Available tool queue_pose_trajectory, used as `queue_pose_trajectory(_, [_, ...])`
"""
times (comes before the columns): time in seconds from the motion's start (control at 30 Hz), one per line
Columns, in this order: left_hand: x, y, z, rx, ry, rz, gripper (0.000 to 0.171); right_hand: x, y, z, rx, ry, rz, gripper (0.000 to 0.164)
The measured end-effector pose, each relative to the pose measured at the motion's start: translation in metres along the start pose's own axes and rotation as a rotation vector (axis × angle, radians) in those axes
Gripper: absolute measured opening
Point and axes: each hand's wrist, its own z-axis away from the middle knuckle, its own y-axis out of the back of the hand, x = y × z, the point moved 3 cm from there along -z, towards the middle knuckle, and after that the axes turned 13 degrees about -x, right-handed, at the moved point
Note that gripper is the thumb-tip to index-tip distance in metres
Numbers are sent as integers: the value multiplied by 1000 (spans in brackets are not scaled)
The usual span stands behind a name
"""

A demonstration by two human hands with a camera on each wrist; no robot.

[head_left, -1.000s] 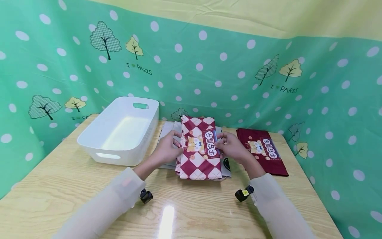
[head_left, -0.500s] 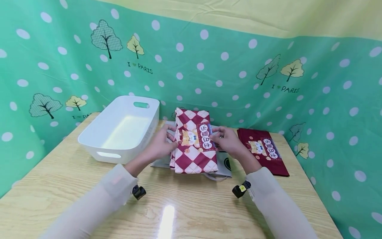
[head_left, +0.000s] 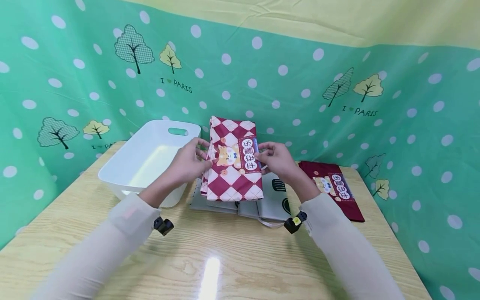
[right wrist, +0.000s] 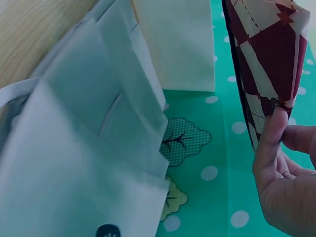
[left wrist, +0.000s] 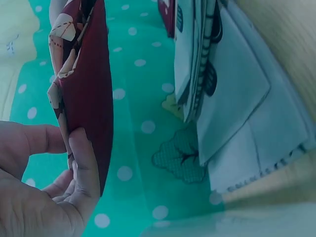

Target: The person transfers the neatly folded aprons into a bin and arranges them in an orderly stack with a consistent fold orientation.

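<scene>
Both hands hold a folded red-and-white checkered cloth (head_left: 234, 183) up above the table, its printed cartoon dog and lettering facing the head camera. My left hand (head_left: 187, 162) pinches its left edge between thumb and fingers; the left wrist view shows the plain maroon back of the cloth (left wrist: 89, 94). At the opposite edge my right hand (head_left: 277, 160) pinches with thumb and fingers. Beneath the raised cloth lie folded grey cloths (head_left: 271, 204) with dark prints and a pale strap at the front, partly hidden in the head view.
A white plastic bin (head_left: 108, 175) with handle holes stands at the left, close to my left forearm. At the right lies a folded maroon cloth (head_left: 346, 204) with a similar print. A green dotted curtain (head_left: 300, 100) hangs behind the wooden table (head_left: 262, 266).
Both hands have lifted the checkered cloth up and moved it left, away from the grey cloths. More of the grey cloths now shows. The bin and maroon cloth stay put.
</scene>
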Motion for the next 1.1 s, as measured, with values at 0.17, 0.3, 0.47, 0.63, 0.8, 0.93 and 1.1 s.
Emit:
queue_pose_trajectory(0.17, [3,22,2,12,18,-42,55,-17,-7,-13,10,16,-28,32])
queue_pose_trajectory(0.3, [3,42,4,17,24,-70,56,-29,-16,-22,1,56,-61,32])
queue_pose_trajectory(0.47, [-2,67,6,23,46,-81,59,-44,-31,-35,13,80,-89,32])
queue_pose_trajectory(0.63, [-17,90,5,38,44,-91,57,-54,-51,-51,35,62,-123,34])
queue_pose_trajectory(0.8, [-30,110,5,38,51,-89,59,-62,-69,-61,58,67,-169,33])
queue_pose_trajectory(0.93, [-38,124,6,45,63,-105,59,-67,-82,-69,57,78,-191,31])
queue_pose_trajectory(1.1, [-49,137,7,77,70,-118,54,-70,-101,-80,82,86,-213,30])
